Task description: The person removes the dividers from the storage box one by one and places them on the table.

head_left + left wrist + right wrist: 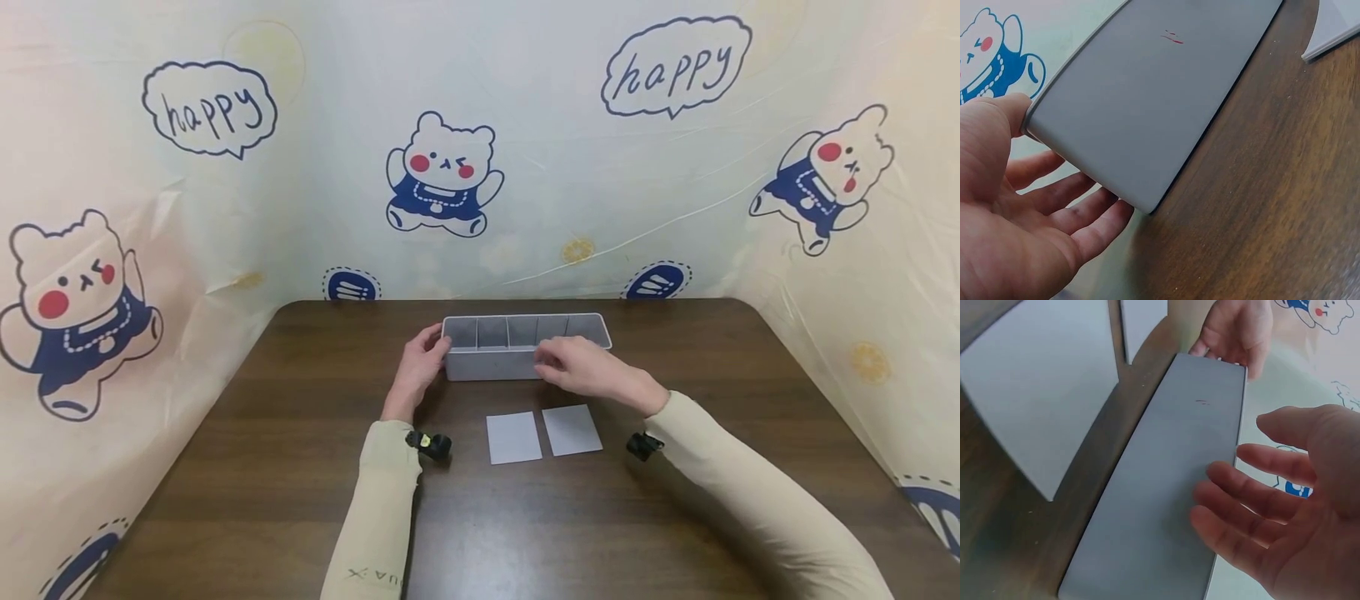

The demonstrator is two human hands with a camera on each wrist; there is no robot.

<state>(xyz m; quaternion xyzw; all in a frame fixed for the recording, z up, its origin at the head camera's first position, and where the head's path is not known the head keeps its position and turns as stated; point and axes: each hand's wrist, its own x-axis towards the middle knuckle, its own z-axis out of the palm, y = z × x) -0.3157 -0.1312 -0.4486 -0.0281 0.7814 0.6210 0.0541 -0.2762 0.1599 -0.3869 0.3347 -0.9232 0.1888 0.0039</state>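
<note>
A long grey organizer box [491, 365], its inside split by dividers into several compartments, stands on the table. My left hand [420, 367] grips its left end: in the left wrist view the thumb is at the rim corner and the fingers [1079, 215] lie along the end wall. In front of the box's right half is my right hand [581, 367], fingers spread and loosely bent with nothing held. The right wrist view shows its fingertips close by the front wall [1154, 469], which bears a small red mark.
Two white square cards [513, 437] [572, 430] lie side by side on the brown table [300, 467], nearer to me than the box. A printed cloth [555, 167] with bears hangs behind and at both sides of the table. Each wrist carries a small black camera [429, 445].
</note>
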